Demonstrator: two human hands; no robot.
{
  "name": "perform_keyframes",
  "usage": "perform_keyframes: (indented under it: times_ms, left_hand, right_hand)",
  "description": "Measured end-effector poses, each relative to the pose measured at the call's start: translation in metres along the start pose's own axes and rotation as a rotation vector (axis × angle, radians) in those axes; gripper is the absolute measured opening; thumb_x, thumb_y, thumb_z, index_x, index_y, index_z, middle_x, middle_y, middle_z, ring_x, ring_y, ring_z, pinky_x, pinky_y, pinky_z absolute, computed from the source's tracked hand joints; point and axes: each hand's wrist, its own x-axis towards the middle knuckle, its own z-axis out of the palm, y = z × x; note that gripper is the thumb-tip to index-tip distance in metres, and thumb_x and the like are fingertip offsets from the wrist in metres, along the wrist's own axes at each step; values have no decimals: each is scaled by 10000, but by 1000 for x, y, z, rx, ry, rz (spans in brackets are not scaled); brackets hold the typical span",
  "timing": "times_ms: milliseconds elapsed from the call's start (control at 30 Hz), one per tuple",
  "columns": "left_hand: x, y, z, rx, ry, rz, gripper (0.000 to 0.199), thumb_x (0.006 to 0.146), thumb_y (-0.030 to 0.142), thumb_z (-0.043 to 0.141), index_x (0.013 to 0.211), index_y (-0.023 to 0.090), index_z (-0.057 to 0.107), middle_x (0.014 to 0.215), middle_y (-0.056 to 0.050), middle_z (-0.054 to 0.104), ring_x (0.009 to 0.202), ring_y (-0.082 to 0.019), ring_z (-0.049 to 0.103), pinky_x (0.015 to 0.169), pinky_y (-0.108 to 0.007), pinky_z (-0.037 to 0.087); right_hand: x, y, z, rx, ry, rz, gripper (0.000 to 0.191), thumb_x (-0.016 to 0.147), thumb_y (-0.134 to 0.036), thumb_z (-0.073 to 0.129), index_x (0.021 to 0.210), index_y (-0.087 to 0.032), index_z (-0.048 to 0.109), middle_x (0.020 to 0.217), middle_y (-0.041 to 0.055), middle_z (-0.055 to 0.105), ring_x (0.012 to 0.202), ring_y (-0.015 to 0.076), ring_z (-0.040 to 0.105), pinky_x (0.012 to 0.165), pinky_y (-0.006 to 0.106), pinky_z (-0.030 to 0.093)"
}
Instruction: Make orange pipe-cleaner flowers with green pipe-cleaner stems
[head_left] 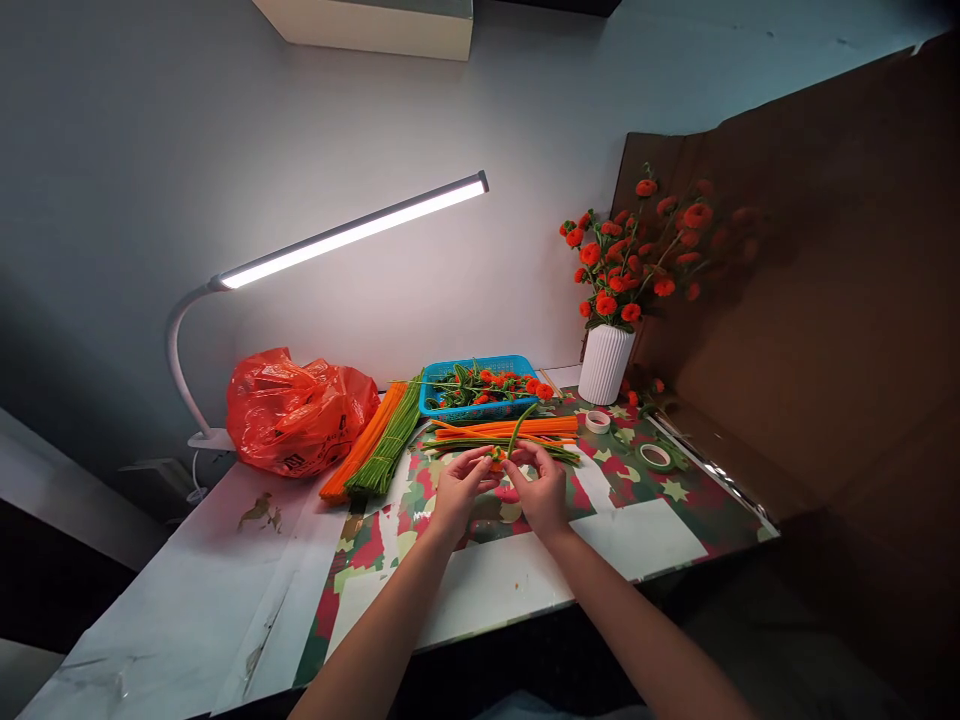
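Over the patterned table cover, my left hand (459, 492) and my right hand (541, 488) meet at their fingertips. Between them is a small orange and green flower piece (497, 455), pinched from both sides. A green fuzzy stem (519, 428) rises from between the fingers and leans up to the right. Just behind the hands lie loose orange stems (551, 427) with green ones beneath them. The fingers hide part of the flower piece.
A blue basket (469, 411) holds orange flowers. Left of it are bundled green stems (386, 455), orange stems (367, 440) and a red plastic bag (296, 415). A white vase (604, 365), white tape roll (598, 422) and green tape roll (656, 457) are right. A lamp (352, 235) shines overhead.
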Motion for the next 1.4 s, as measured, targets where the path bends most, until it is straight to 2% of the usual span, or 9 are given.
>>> perform_keyframes:
  times_ms: [200, 533, 633, 733, 833, 1000, 1067, 1167, 1400]
  left_hand:
    - [-4, 3, 4, -1, 45, 6, 418, 593, 383, 801, 926, 143, 728, 785, -74, 735, 680, -165, 683, 657, -275, 569]
    - [0, -1, 3, 18, 71, 82, 338, 523, 373, 823, 729, 125, 721, 664, -35, 710, 622, -169, 665, 619, -292, 571]
    - [-2, 1, 5, 57, 81, 116, 315, 550, 364, 808, 749, 133, 729, 680, -39, 717, 617, -172, 666, 617, -297, 569]
    - [-5, 2, 8, 129, 90, 171, 290, 610, 349, 777, 821, 152, 743, 741, -53, 735, 646, -180, 676, 632, -296, 563]
    - [-7, 1, 10, 202, 89, 231, 256, 658, 340, 747, 850, 171, 749, 781, -62, 742, 696, -196, 688, 667, -301, 561]
    - [-7, -4, 9, 262, 86, 278, 224, 678, 332, 734, 843, 182, 753, 838, -70, 744, 764, -211, 691, 719, -312, 557]
    - [-6, -5, 9, 263, 80, 260, 233, 675, 336, 736, 846, 179, 752, 844, -71, 743, 770, -212, 687, 715, -310, 557]
    - [-6, -2, 11, 223, 74, 203, 272, 661, 350, 746, 859, 164, 747, 799, -61, 737, 731, -192, 678, 682, -292, 557]
    - [-4, 8, 10, 109, 78, 0, 402, 576, 436, 786, 834, 131, 744, 723, -48, 708, 607, -142, 645, 587, -257, 559]
  right_hand:
    - [-2, -3, 0, 28, -12, -89, 75, 776, -231, 639, 782, -187, 700, 773, 52, 709, 726, 198, 652, 688, 315, 527]
    - [-3, -5, -4, -15, -191, -179, 185, 802, -120, 531, 824, -214, 690, 820, 37, 673, 804, 182, 620, 731, 303, 499]
    - [-3, -6, -4, 7, -179, -108, 150, 790, -155, 556, 802, -208, 695, 814, 43, 682, 788, 188, 627, 721, 308, 506]
    - [-2, -4, -2, 105, -134, 63, 108, 763, -228, 608, 795, -190, 705, 812, 57, 703, 768, 203, 644, 697, 322, 526]
    - [-1, 2, 0, 274, -137, 243, 156, 710, -309, 672, 782, -177, 716, 795, 62, 720, 743, 212, 662, 675, 334, 548]
    - [-3, 10, 2, 398, -142, 385, 264, 607, -394, 750, 746, -172, 719, 778, 60, 715, 700, 202, 655, 534, 286, 546]
    - [-5, 12, 3, 414, -131, 420, 285, 592, -410, 761, 744, -173, 714, 777, 57, 710, 666, 193, 642, 472, 268, 533]
    - [-7, 12, 3, 423, -117, 420, 264, 603, -394, 759, 730, -168, 707, 703, 42, 693, 615, 174, 620, 491, 279, 546]
    - [-7, 6, 1, 282, -139, 280, 213, 704, -357, 676, 809, -171, 681, 706, 49, 689, 605, 178, 619, 515, 284, 539]
